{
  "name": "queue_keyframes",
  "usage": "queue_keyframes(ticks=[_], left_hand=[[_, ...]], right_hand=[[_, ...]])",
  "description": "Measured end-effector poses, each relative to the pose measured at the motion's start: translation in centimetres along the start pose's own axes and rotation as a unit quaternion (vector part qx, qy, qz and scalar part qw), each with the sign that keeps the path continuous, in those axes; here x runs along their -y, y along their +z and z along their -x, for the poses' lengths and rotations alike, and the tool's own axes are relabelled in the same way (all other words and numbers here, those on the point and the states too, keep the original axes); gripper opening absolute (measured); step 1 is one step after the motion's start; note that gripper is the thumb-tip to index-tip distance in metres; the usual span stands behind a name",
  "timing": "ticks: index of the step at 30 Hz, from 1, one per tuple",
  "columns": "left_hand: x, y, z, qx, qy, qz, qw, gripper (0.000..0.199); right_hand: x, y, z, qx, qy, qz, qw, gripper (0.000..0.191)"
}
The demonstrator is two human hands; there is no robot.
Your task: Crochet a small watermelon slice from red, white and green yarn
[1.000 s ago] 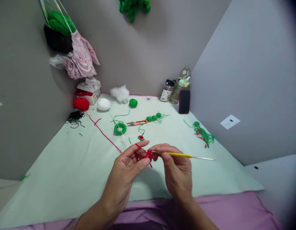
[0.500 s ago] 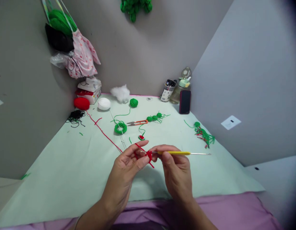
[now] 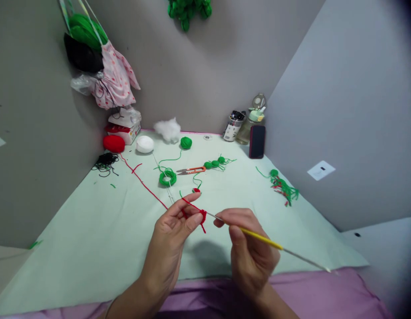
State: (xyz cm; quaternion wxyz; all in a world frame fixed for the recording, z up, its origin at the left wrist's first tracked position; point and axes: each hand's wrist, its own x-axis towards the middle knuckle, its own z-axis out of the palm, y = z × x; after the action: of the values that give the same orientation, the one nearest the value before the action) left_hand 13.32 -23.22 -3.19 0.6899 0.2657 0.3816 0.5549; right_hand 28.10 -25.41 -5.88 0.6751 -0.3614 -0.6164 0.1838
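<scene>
While the left hand (image 3: 170, 232) pinches a small red crochet piece (image 3: 203, 216) between thumb and fingers, the right hand (image 3: 253, 257) grips a yellow-handled crochet hook (image 3: 263, 239), as seen from the head camera. The piece is held above the near middle of a pale green counter (image 3: 102, 248), the hook's left tip meeting its right edge; whether a loop is caught is too small to tell. The hook slants down toward the near right. Red yarn (image 3: 143, 184) runs from the left hand to a red ball (image 3: 114, 143) at far left, just beside a white ball (image 3: 145, 144). Beyond the hands lie a green yarn ring (image 3: 174, 178), orange-handled snips (image 3: 200, 169) and a row of green balls (image 3: 215, 164). A dark phone (image 3: 257, 141) stands upright at far right, near a bottle (image 3: 243, 133); a green-and-red yarn bundle (image 3: 285, 188) lies nearer, on the right.
</scene>
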Motion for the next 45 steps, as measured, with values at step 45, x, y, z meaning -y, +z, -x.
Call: queue_keyframes(ticks=[45], left_hand=[[-0.7, -0.2, 0.3, 0.047, -0.001, 0.006, 0.999, 0.095]], right_hand=[[0.0, 0.6, -0.7, 0.01, 0.059, -0.057, 0.997, 0.024]])
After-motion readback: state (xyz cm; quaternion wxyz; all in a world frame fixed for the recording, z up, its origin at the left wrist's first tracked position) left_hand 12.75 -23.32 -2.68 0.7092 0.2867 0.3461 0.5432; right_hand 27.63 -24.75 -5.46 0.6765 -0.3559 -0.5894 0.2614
